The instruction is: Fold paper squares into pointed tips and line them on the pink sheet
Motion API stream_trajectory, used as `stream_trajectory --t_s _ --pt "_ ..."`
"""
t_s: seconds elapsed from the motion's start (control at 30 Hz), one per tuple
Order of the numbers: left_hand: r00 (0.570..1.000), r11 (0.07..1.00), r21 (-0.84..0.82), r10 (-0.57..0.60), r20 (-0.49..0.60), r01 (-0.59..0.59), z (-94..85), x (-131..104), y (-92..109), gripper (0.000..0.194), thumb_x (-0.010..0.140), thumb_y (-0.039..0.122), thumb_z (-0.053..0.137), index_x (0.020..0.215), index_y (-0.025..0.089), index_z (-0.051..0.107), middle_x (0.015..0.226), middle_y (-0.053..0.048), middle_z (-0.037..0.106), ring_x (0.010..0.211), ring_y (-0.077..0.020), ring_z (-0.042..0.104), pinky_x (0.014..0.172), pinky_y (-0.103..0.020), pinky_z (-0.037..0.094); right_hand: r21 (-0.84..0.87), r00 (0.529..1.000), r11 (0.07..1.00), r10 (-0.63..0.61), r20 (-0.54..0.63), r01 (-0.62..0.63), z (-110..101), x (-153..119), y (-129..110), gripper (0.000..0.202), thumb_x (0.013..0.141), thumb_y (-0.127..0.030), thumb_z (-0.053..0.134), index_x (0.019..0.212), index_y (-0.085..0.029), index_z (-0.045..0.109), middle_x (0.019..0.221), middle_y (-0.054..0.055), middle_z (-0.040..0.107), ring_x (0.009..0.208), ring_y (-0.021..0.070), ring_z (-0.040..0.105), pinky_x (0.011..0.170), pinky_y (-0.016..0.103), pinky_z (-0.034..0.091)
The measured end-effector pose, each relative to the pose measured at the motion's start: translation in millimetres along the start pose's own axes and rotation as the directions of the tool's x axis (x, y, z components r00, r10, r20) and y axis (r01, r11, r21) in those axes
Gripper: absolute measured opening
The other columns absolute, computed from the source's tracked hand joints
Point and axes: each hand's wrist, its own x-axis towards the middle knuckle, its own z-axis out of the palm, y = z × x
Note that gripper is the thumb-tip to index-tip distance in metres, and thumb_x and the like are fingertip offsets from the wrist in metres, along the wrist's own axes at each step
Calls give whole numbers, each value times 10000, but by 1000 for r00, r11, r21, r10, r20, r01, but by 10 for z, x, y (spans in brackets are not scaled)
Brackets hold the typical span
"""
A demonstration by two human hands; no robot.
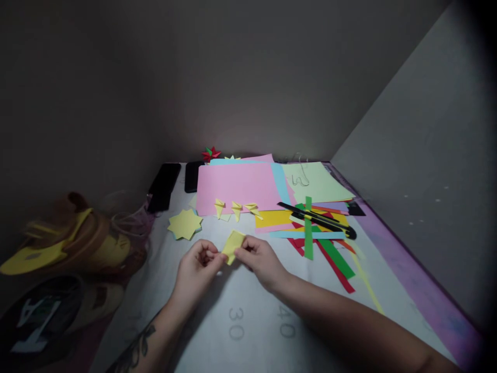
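A small piece of folded yellow paper [233, 246] is held up over the white table mat between both hands. My left hand [201, 259] pinches its lower left edge between thumb and fingers. On its right edge, my right hand [261, 259] grips it the same way, thumb in front. Just beyond, three small folded yellow paper pieces [236, 210] lie in a row along the near edge of a pink paper sheet [236, 181]. To the left of them rests a pale yellow many-pointed paper star [185, 224].
Coloured paper strips [337, 259] and a black utility knife [326, 220] lie to the right. Pale green sheets [318, 181] carry a bent wire. Behind the pink sheet is a red and green paper star [211, 154]. Dark phones [166, 180] and a brown container [89, 238] stand left.
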Motion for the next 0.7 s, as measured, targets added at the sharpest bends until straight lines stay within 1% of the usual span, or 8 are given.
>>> stream_trajectory --t_s 0.07,0.23,0.33,0.4,0.5,0.57,0.63,0.7 --pt "1000 1000 -9 -8 22 8 11 3 -10 243 678 281 686 794 182 497 592 52 581 513 -88 509 509 -200 387 -6 999 999 -39 -25 39 -20 6 -15 247 749 -330 652 618 -199 488 601 -49 466 570 109 430 562 237 359" --pt "992 997 37 68 104 -72 50 -5 -85 381 679 260 681 994 193 478 762 17 614 660 -128 594 588 -225 444 -180 982 966 -187 -5 183 -11 -9 -55 235 731 -247 646 570 -195 482 683 -30 464 654 127 462 613 246 364" --pt "985 984 134 99 142 -119 45 -14 -142 386 730 269 649 1051 195 449 686 40 590 605 -121 562 549 -211 410 -211 980 957 -196 35 199 25 -48 -55 226 721 -204 640 565 -196 478 679 -31 461 641 125 465 590 244 355" --pt "985 980 164 93 145 -116 34 -16 -158 368 749 276 631 1050 194 435 632 59 566 559 -113 532 512 -198 376 -205 979 957 -200 39 203 39 -63 -51 219 726 -205 642 570 -198 488 685 -27 472 649 128 476 594 248 363" --pt "986 984 159 53 160 -79 18 -15 -143 343 744 255 616 1023 196 427 624 64 562 530 -105 516 488 -188 353 -157 976 964 -218 -13 214 11 -36 -59 185 752 -241 641 607 -201 535 724 -10 509 688 140 497 636 260 394" --pt "987 981 179 43 155 -71 10 -11 -129 332 735 230 609 1014 198 431 635 59 571 516 -98 500 475 -182 336 -99 972 973 -218 -91 209 -44 11 -78 159 772 -273 635 648 -203 563 732 -5 519 697 145 495 648 264 404" --pt "990 973 216 50 135 -78 -1 -3 -130 324 731 216 607 1007 200 439 630 58 572 507 -96 484 469 -181 322 -35 962 979 -205 -179 202 -110 60 -103 164 780 -292 632 666 -206 553 702 -13 497 675 142 476 632 260 398" --pt "991 966 243 65 113 -91 -13 10 -147 319 732 215 609 1003 201 443 613 63 562 500 -97 476 470 -184 317 -12 954 978 -207 -216 210 -159 86 -120 190 792 -303 626 663 -207 526 689 -18 475 667 138 463 628 256 393"
